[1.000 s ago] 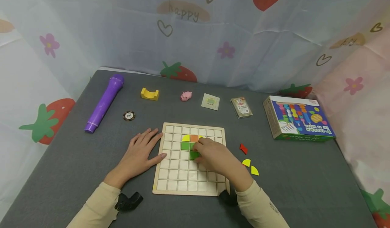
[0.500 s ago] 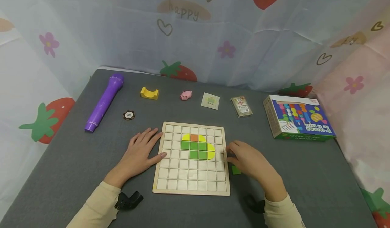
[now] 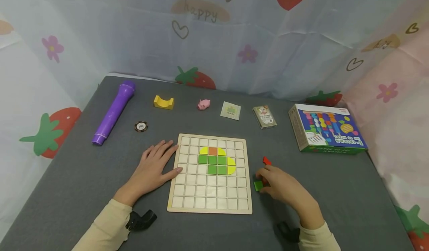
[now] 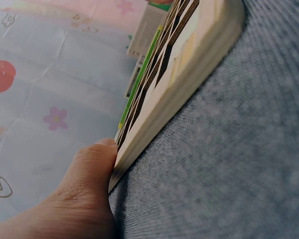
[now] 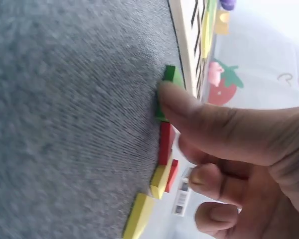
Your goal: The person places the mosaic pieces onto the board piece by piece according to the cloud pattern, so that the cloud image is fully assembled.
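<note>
We see a small green tile (image 3: 258,186) flat on the gray table (image 3: 335,184), just right of the wooden grid board (image 3: 210,200). We judge it light, stiff and thin, with smooth faces that may slip; best taken by pinching its side edges. Our right hand (image 3: 285,188) has fingers curled, thumb (image 5: 189,107) on the green tile, seemingly pinching it. Red tiles (image 5: 165,144) and yellow tiles (image 5: 139,214) lie just beside. Our left hand (image 3: 152,169) lies flat, fingers straight, thumb (image 4: 89,169) touching the board's left edge.
</note>
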Demonstrator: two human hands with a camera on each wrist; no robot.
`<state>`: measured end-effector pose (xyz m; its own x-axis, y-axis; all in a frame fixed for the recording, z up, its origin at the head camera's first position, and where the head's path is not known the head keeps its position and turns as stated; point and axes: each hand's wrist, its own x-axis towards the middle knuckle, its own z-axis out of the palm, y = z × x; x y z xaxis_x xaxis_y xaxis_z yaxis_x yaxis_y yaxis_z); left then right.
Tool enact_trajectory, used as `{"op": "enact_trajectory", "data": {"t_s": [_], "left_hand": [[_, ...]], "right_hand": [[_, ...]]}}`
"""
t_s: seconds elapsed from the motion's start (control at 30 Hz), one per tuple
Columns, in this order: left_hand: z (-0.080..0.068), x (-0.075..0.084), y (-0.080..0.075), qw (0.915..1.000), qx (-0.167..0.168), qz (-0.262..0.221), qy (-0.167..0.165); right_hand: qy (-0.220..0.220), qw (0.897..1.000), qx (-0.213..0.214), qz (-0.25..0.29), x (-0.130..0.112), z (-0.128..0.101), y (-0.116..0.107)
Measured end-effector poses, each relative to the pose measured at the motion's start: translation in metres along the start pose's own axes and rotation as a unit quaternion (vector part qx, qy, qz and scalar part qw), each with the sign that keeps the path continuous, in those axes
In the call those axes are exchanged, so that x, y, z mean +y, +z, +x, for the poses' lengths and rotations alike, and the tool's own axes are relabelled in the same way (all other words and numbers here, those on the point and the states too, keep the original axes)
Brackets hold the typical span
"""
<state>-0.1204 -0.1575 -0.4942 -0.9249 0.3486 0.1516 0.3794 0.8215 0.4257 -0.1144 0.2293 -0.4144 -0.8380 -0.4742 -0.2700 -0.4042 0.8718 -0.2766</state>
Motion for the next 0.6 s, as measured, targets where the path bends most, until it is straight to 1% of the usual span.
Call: {"op": "enact_trajectory", "data": {"t_s": [0.23,0.37,0.6], "left_hand": [[0.0,-0.0003,0.0013,1.0,-0.003,0.004,-0.003],[0.0003,-0.0004,0.0013,1.0,0.0,0.005,-0.001],[0.0004,-0.0009,0.0014,1.0,-0.002,0.005,-0.002]], "right_hand": [[-0.007,0.999,0.04,-0.004,0.0016,0.0021,0.005],[-0.026,0.998,0.059,-0.011,0.0022,0.0021,0.0067],[-0.05,0.992,0.101,-0.053,0.0,0.0036,0.0069]]}}
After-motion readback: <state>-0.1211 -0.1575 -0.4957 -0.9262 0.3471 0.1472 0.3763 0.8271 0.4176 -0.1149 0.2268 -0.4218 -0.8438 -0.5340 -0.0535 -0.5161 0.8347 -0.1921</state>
